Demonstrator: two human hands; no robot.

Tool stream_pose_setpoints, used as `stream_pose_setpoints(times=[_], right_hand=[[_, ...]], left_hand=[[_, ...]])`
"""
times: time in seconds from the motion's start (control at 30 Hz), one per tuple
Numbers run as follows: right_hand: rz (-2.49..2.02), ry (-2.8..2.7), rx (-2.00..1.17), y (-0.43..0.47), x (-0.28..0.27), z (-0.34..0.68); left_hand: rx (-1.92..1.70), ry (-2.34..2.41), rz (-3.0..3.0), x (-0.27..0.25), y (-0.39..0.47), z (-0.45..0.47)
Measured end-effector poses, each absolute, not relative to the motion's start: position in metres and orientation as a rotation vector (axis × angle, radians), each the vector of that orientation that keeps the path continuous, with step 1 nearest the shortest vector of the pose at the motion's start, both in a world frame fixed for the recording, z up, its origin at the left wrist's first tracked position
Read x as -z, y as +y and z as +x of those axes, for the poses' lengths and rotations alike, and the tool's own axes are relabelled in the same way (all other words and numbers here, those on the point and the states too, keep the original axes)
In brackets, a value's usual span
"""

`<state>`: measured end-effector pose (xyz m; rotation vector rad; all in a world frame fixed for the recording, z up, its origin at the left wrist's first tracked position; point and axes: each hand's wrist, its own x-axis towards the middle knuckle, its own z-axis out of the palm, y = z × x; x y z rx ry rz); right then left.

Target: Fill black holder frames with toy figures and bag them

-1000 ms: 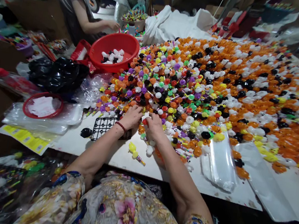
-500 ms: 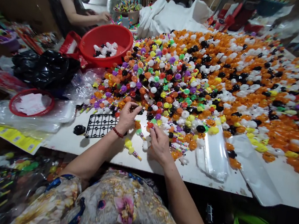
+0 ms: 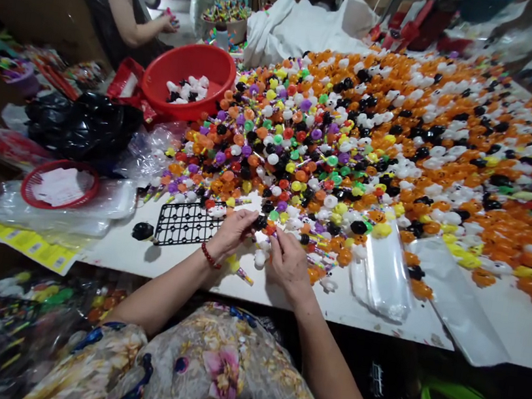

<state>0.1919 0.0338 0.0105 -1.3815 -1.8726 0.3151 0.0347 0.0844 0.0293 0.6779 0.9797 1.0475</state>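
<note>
My left hand (image 3: pixel 232 234) is closed in a pinch on a small black plastic head (image 3: pixel 260 222). Close beside it, my right hand (image 3: pixel 290 264) pinches a small piece with a red-orange top (image 3: pixel 270 228); its lower part is hidden in the fingers. The two pieces nearly meet, and I cannot tell whether they touch. Below the hands lie a white plastic figure (image 3: pixel 260 258) and a yellow-headed patterned stick (image 3: pixel 242 270). To the left of my left hand is a black plastic grid (image 3: pixel 182 222), with a black head (image 3: pixel 143 231) near its corner.
A large heap of orange, white and black plastic heads (image 3: pixel 405 126) covers the table beyond my hands. Clear plastic bags (image 3: pixel 386 276) lie at the right. At the left stand a red basin (image 3: pixel 189 76) and a red basket (image 3: pixel 60 184). A co-worker (image 3: pixel 128 15) stands behind the basin.
My left hand has moved right and slightly down, bringing a black head close to my right hand's piece. My right hand has shifted slightly right. The co-worker's hand has risen away from the basin.
</note>
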Motion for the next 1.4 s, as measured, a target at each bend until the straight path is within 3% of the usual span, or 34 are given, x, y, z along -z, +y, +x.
stream_pose_setpoints(times=[0.33, 0.67, 0.87, 1.03, 1.4], right_hand=[[-1.339, -2.097, -0.058, 0.023, -0.016, 0.187], [-1.419, -2.015, -0.032, 0.029, -0.002, 0.198], [-1.705, -1.861, 0.329, 0.048, -0.020, 0.230], [-1.569, -2.081, 0.178, 0.049, -0.022, 0.194], [-1.402, -2.227, -0.108, 0.074, 0.001, 0.165]], left_hand=[[-0.904, 1.219, 1.651, -0.026, 0.059, 0.032], [-0.747, 1.408, 1.647, -0.023, 0.057, 0.045], [-0.343, 2.044, 2.051, -0.034, 0.113, 0.012], [-0.041, 2.187, 2.098, -0.033, 0.142, 0.003], [-0.206, 1.867, 2.219, -0.018, 0.128, 0.007]])
